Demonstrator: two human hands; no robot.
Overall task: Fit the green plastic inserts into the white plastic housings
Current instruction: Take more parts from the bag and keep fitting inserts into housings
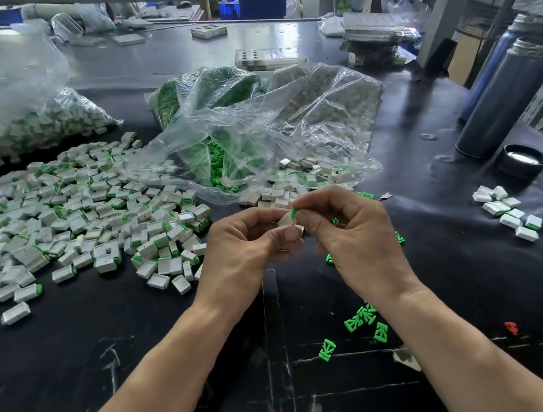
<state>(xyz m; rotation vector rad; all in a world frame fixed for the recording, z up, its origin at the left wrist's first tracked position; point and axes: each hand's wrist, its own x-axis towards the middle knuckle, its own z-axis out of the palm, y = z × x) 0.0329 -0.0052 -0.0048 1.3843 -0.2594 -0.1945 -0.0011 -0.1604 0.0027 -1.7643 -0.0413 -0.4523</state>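
My left hand point(247, 243) pinches a white housing point(286, 220) between thumb and fingers at the middle of the black table. My right hand point(352, 229) pinches a green insert point(293, 213) at the housing's upper end; only the insert's tip shows. Several loose green inserts point(365, 323) lie on the table below my right wrist. A wide heap of white housings with green inserts point(74, 214) covers the table's left side. Empty white housings point(282, 190) spill from a clear bag just beyond my hands.
A clear bag point(253, 132) holds green inserts and white housings behind my hands. Another full bag point(20, 121) sits at the far left. A small group of housings point(509, 212) lies at right, near a black lid point(521, 160) and dark cylinders point(508, 98).
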